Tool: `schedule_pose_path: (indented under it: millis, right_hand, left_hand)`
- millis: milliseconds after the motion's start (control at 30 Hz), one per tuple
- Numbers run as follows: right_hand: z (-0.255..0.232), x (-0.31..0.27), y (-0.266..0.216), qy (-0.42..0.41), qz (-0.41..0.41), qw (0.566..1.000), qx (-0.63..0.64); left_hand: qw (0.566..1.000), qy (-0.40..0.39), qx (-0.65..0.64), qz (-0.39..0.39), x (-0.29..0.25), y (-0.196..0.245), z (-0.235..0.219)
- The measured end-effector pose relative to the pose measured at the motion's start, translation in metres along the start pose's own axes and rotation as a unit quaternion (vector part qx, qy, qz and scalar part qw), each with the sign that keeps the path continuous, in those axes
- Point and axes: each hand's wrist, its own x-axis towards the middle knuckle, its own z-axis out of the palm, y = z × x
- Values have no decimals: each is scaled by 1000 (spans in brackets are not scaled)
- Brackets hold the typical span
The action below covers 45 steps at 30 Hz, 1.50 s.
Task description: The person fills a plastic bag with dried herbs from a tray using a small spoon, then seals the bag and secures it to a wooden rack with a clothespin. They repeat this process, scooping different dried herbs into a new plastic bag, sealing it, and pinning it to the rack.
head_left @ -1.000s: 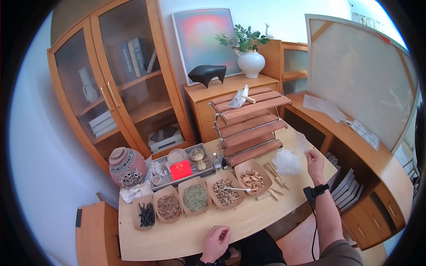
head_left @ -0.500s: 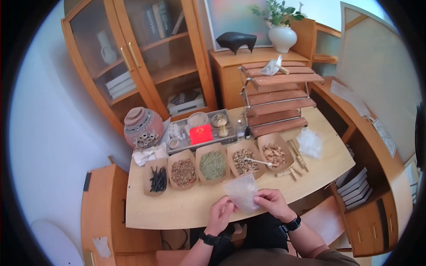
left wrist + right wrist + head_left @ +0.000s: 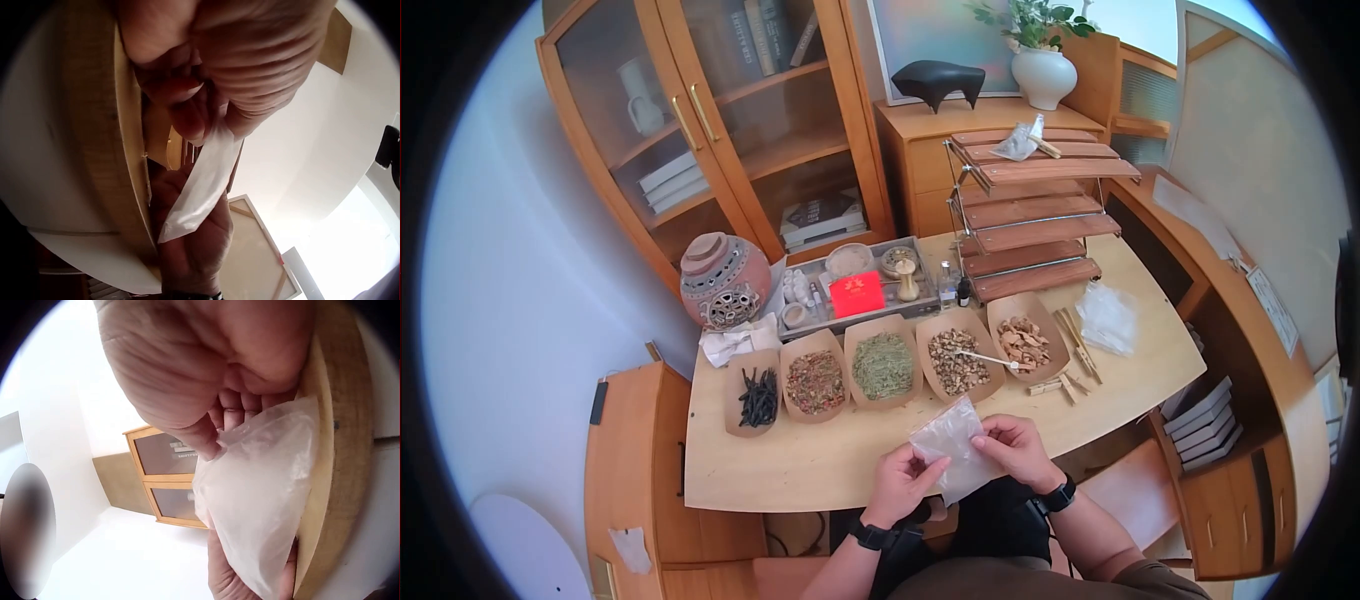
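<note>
A small clear plastic zip bag (image 3: 956, 440) is held between both hands over the table's front edge. My left hand (image 3: 903, 484) pinches its left side, thumb on the near face. The right hand (image 3: 1015, 450) pinches the upper right side between thumb and fingers. In the right wrist view the bag (image 3: 262, 481) looks flat, with nothing showing inside. Seen from the left wrist, the bag (image 3: 203, 187) runs from the left fingers towards the right hand. Beyond the hands stand paper trays of dark dried strips (image 3: 758, 400), reddish-brown bits (image 3: 816, 382), green herb (image 3: 883, 366), chopped pieces (image 3: 958, 363) and pale slices (image 3: 1023, 343).
A white spoon (image 3: 990, 359) lies across two trays. Wooden tongs (image 3: 1076, 342) and a pile of clear bags (image 3: 1106, 318) are at right. Behind stand a tiered wooden rack (image 3: 1040, 215), a grey tray (image 3: 825, 325) with a red packet (image 3: 857, 295), and a clay jar (image 3: 723, 280).
The right hand has come from beside the bag pile to the table's front, bringing a bag. My left hand has taken hold of it too. Lately the bag has shifted slightly between them.
</note>
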Motion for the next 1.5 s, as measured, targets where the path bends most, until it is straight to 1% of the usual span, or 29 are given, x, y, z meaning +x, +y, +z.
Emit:
schedule_pose_path:
  millis: [67, 133, 167, 233, 300, 367, 433, 500, 533, 567, 700, 767, 800, 867, 967, 1000, 1067, 1100, 1167, 1200, 1267, 1367, 1433, 1500]
  right_hand:
    - [-4, -1, 3, -2, 17, 1000, -3]
    - [-3, -2, 4, -15, 20, 1000, -9]
    - [-2, -3, 4, -28, 24, 999, -14]
    - [-2, -3, 7, -42, 12, 999, -17]
    - [-2, -2, 9, -54, 0, 998, -19]
    - [-1, -2, 10, -68, -18, 997, 13]
    - [4, -1, 5, -55, -30, 998, 19]
    - [2, -1, 5, -43, -41, 998, 24]
    - [-3, 0, 9, -58, -42, 997, 18]
    - [-6, 0, 11, -74, -42, 996, 12]
    - [-2, -1, 5, -72, -47, 996, 30]
    - [-2, 1, 0, -93, -93, 991, -11]
    - [-3, 2, -1, -93, -93, 991, -11]
    - [-6, 2, -2, -102, -124, 983, -95]
    - [-4, 1, -7, -120, -127, 981, -81]
    - [-5, 2, -8, -120, -127, 981, -81]
    - [-7, 3, -9, -171, -132, 972, -97]
    - [-7, 3, -9, -171, -132, 972, -97]
    - [-6, 3, -10, -196, -118, 965, -129]
    - [-4, 2, -11, -196, -118, 965, -129]
    - [2, 2, -13, -199, -140, 948, -204]
    - [7, 1, -14, -186, -144, 944, -231]
    - [4, 0, -9, -188, -131, 951, -206]
    - [0, 0, -7, -190, -118, 958, -180]
  left_hand:
    - [1000, -6, -15, 11, 0, 10, 8]
    - [996, 59, -64, 13, 0, 20, 16]
    - [996, 59, -63, 14, 1, 19, 12]
    - [999, 45, 25, -8, 2, 14, 0]
    - [998, 44, 31, -16, 1, 11, -3]
    - [998, 42, 36, -23, 0, 11, -4]
    - [997, -6, 60, -44, -2, 11, -5]
    - [996, -21, 82, -33, -2, 9, -5]
    - [994, -34, 103, -22, -2, 8, -5]
    - [994, -35, 104, -22, -2, 8, -5]
    - [991, -36, 125, -8, -2, 6, -5]
    - [991, -34, 132, 0, -2, 5, -6]
    - [990, -32, 134, 2, -2, 5, -6]
    - [990, -30, 137, 3, -2, 5, -6]
    - [992, -28, 126, -3, -2, 8, -5]
    - [990, -29, 137, 6, -1, 10, -4]
    - [988, -30, 148, 16, -1, 11, -4]
    - [988, -32, 149, 7, -1, 10, -4]
    - [988, -35, 149, -1, -1, 9, -4]
    - [990, -34, 139, -1, -1, 9, -4]
    - [991, -32, 130, -1, -1, 8, -4]
    - [993, -41, 114, 0, 0, 6, -5]
    - [995, -47, 83, -1, 0, 7, -4]
    - [994, -49, 98, 3, 0, 4, -1]
